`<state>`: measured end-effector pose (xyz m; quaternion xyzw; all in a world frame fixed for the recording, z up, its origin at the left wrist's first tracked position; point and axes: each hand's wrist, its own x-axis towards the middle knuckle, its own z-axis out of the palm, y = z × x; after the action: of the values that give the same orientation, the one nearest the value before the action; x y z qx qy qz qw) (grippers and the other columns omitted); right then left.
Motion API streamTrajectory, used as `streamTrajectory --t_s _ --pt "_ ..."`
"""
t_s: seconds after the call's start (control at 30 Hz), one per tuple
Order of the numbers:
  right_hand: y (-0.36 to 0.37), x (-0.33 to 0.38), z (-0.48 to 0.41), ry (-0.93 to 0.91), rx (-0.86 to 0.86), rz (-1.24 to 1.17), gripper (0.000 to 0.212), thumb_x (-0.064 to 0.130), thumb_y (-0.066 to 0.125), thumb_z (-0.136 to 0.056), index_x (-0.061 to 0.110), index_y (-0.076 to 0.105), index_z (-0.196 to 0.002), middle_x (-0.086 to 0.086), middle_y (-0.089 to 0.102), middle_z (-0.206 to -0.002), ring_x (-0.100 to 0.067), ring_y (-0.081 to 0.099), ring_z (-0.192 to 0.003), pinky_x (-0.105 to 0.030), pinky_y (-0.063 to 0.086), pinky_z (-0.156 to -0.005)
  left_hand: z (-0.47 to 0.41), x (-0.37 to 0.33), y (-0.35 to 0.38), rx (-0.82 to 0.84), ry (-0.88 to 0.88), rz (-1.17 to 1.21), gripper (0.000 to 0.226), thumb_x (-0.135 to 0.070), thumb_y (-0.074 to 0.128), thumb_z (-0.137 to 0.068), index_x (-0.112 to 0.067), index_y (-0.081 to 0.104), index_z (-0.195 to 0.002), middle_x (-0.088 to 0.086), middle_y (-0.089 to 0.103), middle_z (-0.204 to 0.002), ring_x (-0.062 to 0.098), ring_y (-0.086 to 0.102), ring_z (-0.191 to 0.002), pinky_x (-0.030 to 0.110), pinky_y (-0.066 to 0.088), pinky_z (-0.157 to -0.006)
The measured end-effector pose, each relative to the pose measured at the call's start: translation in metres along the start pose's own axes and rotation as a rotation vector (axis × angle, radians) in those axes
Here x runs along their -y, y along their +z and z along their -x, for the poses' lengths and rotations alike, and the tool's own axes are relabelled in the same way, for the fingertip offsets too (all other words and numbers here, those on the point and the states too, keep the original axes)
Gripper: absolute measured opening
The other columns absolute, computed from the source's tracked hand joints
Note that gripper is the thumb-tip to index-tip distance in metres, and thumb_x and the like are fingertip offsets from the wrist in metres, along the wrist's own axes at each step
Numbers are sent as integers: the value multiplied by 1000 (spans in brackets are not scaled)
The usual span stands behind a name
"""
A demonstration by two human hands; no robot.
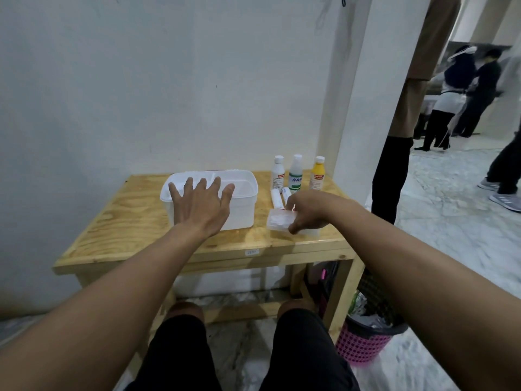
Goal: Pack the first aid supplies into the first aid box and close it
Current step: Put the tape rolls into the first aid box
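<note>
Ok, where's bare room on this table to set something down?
Bare table left of the white box, to the left edge, and a narrow strip before it. Crowded right of it: bottles, rolls, clear case.

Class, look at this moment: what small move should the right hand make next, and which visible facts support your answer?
Probably lift the clear case and carry it left into the white box. The right hand pinches the case on the table, the box looks open beside it, and the left hand lies spread on the box's near side, seemingly steadying it.
</note>
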<state>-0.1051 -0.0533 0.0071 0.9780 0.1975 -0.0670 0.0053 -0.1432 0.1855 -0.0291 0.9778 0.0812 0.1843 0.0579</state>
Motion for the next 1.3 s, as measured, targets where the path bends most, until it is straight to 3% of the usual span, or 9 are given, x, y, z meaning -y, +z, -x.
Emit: streamTrajectory --t_s 0.27,0.43,0.57,0.63,0.73,0.83,1.03,1.13,1.3 --pt "-51 -3 -7 3 -167 -50 69 47 77 -69 22 59 -132 3 61 -123 -17 52 -95 -30 40 -74 -12 20 -9 -74 -28 58 67 -59 9 -101 -27 37 -153 6 43 -156 31 24 -150 62 8 -117" --pt "-80 13 -22 -19 -222 -126 70 56 79 -63 27 60 -124 9 55 -106 -16 52 -93 -31 40 -68 -27 40 -17 -8 2 124 63 -57 14 -102 -31 29 -157 6 31 -162 29 17 -152 60 9 -117" --pt "-93 34 -39 -57 -245 -155 74 62 78 -62 25 60 -124 9 49 -109 -16 51 -95 -32 42 -71 -42 53 -22 28 17 148 62 -56 14 -101 -33 26 -158 6 27 -164 29 16 -152 61 12 -119" --pt "-97 44 -48 -58 -224 -177 76 64 78 -63 20 62 -122 6 56 -110 -18 60 -91 -33 49 -70 -48 58 -24 50 10 151 63 -57 14 -101 -35 25 -158 5 25 -165 29 15 -153 61 11 -119" --pt "-101 57 -61 -41 -159 -211 77 65 77 -63 9 67 -113 -7 71 -102 -22 73 -72 -33 58 -63 -56 66 -25 120 -13 137 63 -59 11 -100 -38 23 -158 4 18 -167 30 9 -154 62 9 -118" --pt "-101 70 -73 -3 -94 -258 72 65 79 -62 8 68 -105 -8 73 -93 -23 75 -70 -35 63 -67 -62 72 -21 185 -37 134 62 -61 11 -100 -41 19 -158 4 11 -168 31 4 -154 64 5 -118" --pt "-94 89 -88 59 -51 -222 60 68 74 -66 11 62 -79 -3 70 -74 -18 70 -53 -24 51 -50 -69 75 -12 269 -64 160 62 -62 7 -99 -43 9 -158 4 1 -169 33 -1 -154 67 -1 -115" --pt "-88 95 -92 86 -38 -254 59 63 77 -69 9 61 -84 -6 73 -79 -22 74 -59 -33 62 -62 -71 75 -8 312 -70 159 65 -62 8 -100 -38 1 -159 1 -2 -169 32 -1 -154 67 -1 -115" --pt "-81 105 -93 120 -5 -215 58 61 77 -71 9 54 -86 -10 74 -85 -25 75 -63 -40 63 -75 -72 76 -6 346 -80 144 70 -62 9 -100 -31 -2 -160 -3 -1 -169 31 -1 -155 66 0 -116"
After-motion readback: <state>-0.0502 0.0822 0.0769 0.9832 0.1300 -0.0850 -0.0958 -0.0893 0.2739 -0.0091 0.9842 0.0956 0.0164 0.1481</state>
